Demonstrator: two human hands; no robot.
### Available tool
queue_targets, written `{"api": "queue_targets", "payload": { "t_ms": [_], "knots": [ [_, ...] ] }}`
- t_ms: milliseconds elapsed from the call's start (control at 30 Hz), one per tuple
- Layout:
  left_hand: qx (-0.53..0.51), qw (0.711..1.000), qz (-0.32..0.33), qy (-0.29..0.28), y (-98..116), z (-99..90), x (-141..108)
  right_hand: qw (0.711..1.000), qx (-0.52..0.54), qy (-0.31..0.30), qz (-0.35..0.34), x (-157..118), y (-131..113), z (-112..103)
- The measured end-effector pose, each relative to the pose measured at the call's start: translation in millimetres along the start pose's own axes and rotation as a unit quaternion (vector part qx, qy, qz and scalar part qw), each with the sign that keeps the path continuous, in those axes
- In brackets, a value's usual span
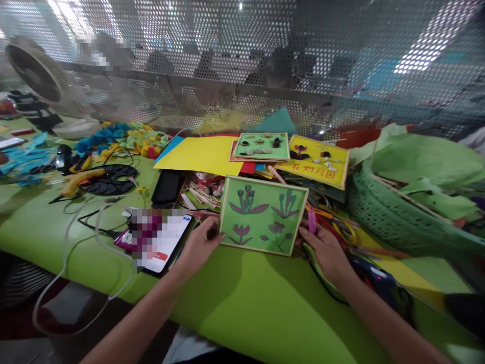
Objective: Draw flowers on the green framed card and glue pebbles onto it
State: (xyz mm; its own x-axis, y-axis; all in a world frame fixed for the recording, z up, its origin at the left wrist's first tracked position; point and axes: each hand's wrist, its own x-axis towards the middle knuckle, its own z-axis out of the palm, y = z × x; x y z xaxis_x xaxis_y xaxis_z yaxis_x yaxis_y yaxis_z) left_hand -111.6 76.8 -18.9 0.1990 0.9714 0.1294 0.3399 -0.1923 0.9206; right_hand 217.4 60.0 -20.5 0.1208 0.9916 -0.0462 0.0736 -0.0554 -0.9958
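A green picture card (263,215) with a pale stick frame and dark purple and green flower shapes is held up over the green table (261,303). My left hand (200,243) is closed on its lower left edge, thumb on the front. On the right edge, my right hand (324,248) grips the frame, with a pink pen-like object (311,220) standing up beside its fingers. Behind the card lie a smaller green picture (261,147) with stones and a yellow picture (321,161) with stones and red writing. A lit phone (166,245) lies left of my left hand.
A green basket (401,217) stands at the right. Yellow sheets (204,154) lie behind. At the left are a yellow glue gun (81,182), white cables, colourful scraps and a fan (36,71). A blue tool (373,275) lies near my right forearm; a perforated metal screen stands behind.
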Motion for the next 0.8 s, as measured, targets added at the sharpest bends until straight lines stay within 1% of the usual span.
{"api": "queue_targets", "payload": {
  "t_ms": [133,300,533,633,800],
  "knots": [
    [-0.002,1.0,-0.002,-0.009,2.4,-1.9,-0.1,1.0,0.016,0.008,0.001,0.3,-2.0,2.3],
    [-0.019,0.999,-0.026,-0.012,0.6,-3.5,1.0,1.0,0.027,-0.006,0.012,-0.3,-6.2,4.7],
    [-0.013,1.0,-0.017,0.006,-0.8,-3.2,2.1,0.999,0.039,-0.015,0.018,0.7,-1.5,1.9],
    [-0.014,1.0,-0.013,0.004,-1.4,-3.4,1.3,0.999,0.042,-0.012,0.019,1.0,-0.5,1.9],
    [-0.029,0.999,-0.028,-0.006,-3.5,-4.3,0.0,0.999,0.042,-0.005,0.024,2.1,2.8,1.2]
  ]
}}
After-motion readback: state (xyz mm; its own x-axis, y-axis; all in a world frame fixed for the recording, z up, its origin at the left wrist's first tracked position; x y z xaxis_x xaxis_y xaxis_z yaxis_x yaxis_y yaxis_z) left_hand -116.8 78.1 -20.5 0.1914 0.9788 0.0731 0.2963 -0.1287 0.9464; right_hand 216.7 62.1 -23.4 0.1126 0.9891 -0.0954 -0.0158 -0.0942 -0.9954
